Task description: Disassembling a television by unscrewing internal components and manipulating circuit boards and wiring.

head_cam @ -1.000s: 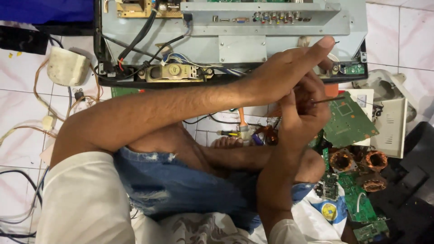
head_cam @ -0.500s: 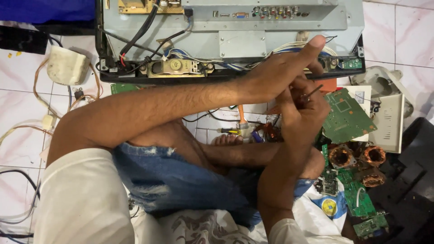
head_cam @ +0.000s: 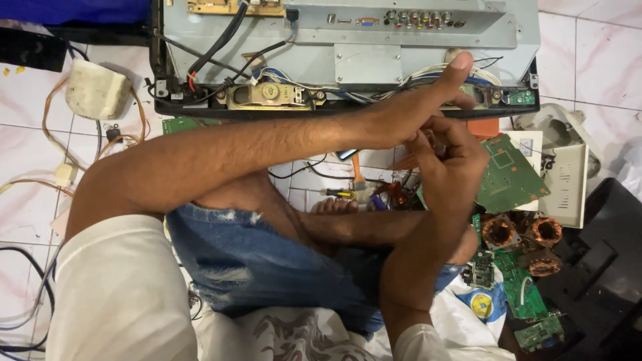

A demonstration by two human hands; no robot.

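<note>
Two hands meet below the opened monitor chassis (head_cam: 348,60), which lies on the tiled floor.

From the left: one cream round casing (head_cam: 97,89), one speaker (head_cam: 269,93) on the chassis's lower edge, its long axis left-right. The left hand (head_cam: 408,110) has its thumb up, fingers curled against the right hand (head_cam: 451,160); what either pinches is hidden. Rightward lie one large green circuit board (head_cam: 511,175) and three copper coils (head_cam: 521,241).

Your left hand (head_cam: 414,110) and right hand (head_cam: 451,160) are covering whatever small part your fingers are pinching, your forearm is hiding the monitor chassis's (head_cam: 374,40) lower edge, and the frame's top is cutting that chassis off.
</note>
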